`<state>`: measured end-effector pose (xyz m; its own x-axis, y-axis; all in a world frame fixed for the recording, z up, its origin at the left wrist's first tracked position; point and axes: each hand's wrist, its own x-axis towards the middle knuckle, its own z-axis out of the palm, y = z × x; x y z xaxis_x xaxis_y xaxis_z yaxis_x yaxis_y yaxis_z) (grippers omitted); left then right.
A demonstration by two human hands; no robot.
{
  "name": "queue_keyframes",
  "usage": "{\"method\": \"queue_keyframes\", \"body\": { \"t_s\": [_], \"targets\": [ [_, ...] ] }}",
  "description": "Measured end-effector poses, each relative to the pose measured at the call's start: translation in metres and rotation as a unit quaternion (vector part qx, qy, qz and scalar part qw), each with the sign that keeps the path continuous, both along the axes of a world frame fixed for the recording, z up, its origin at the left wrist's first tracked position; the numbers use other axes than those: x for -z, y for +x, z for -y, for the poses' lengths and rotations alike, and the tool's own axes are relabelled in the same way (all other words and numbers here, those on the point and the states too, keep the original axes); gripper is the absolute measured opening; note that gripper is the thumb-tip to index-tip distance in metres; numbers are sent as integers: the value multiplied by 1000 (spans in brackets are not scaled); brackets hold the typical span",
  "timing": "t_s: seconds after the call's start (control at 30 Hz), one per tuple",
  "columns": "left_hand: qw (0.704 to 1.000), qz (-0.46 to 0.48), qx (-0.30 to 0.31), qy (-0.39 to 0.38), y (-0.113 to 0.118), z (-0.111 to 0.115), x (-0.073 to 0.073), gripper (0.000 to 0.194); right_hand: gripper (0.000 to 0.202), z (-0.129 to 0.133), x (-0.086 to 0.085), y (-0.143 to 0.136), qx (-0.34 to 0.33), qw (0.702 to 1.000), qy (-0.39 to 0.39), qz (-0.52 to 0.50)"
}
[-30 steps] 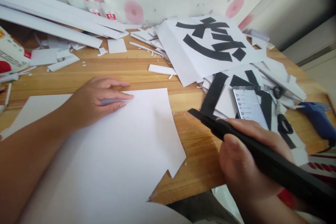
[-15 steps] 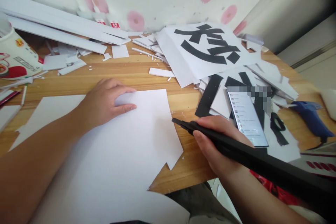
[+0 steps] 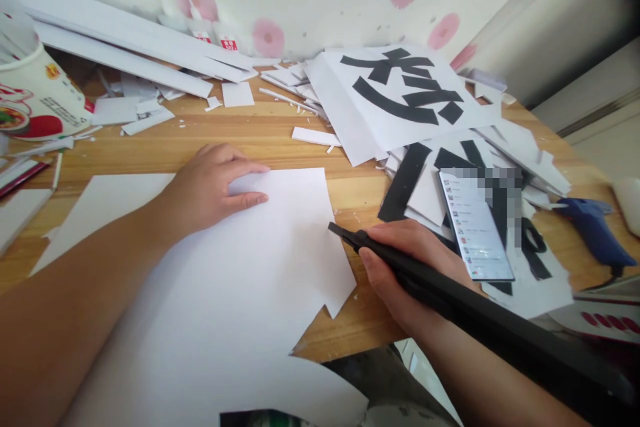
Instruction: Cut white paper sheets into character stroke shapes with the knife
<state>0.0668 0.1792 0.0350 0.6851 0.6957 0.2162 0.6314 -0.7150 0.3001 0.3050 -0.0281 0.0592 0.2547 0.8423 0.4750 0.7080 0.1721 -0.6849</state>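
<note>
A large white sheet point(image 3: 240, 287) with cut, notched edges lies on the wooden table point(image 3: 240, 137) and reaches over its near edge. My left hand point(image 3: 210, 187) rests flat near the sheet's far edge, thumb and fingers apart, holding nothing. In my right hand point(image 3: 405, 273) is a long black tool point(image 3: 450, 293), gripped between thumb and fingers. Its narrow tip points left, over the sheet's right edge; whether it touches the sheet I cannot tell.
Printed sheets with black characters point(image 3: 410, 90), a lit phone point(image 3: 475, 227) and a blue glue gun point(image 3: 595, 227) lie at the right. White strips point(image 3: 125, 33), scraps point(image 3: 237, 95) and a paper cup point(image 3: 43, 93) stand or lie at the back left.
The view has shifted slightly, so most things sit a little further right. The black tool's tip is now over the sheet's right edge, slightly further left relative to the sheet. My left hand keeps its place.
</note>
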Motion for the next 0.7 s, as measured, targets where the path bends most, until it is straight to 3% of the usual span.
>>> {"method": "queue_keyframes", "body": {
  "t_s": [0.2,0.33,0.7],
  "targets": [
    [1000,12,7,-6,0,-3,2,42,21,4,1,-1,-17,997,32,69],
    [999,16,-8,-29,2,-5,1,44,21,9,-2,0,-17,997,11,79],
    [1000,-2,-2,-17,2,-4,0,43,25,23,7,2,-9,994,70,81]
  ]
}}
